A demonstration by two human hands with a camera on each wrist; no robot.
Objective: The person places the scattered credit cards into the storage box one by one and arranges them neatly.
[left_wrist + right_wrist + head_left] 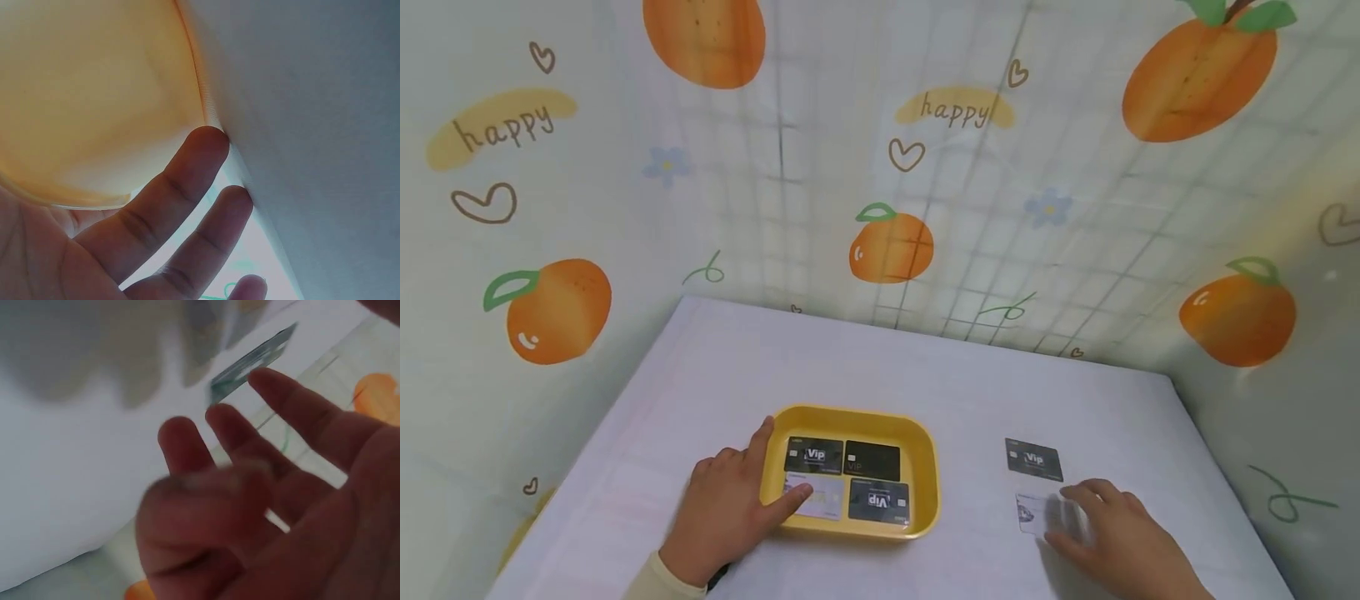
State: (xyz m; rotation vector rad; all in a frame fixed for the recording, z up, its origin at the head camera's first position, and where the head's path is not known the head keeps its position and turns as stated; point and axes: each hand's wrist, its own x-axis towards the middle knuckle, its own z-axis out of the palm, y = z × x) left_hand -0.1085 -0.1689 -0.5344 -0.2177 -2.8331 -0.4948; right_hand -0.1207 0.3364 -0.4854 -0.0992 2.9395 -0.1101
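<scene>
My left hand (718, 504) holds the left edge of a yellow tray (931, 467), thumb over the rim and the other fingers along the outside. In the left wrist view, those fingers (209, 147) are spread beside the tray wall (100, 94). Inside lie a black Vip card (815, 456), a plain black card (872, 461), a dark grey Vip card (878, 502) and a silver card (820, 508) partly under my thumb. At right, my right hand (1123, 533) hovers with parted fingers over another silver card (1028, 512), covering part of it.
Beyond the right fingertips lies one more black Vip card (1033, 459), flat on the white tabletop (970, 375). A curtain printed with oranges (891, 247) hangs along the table's back and sides.
</scene>
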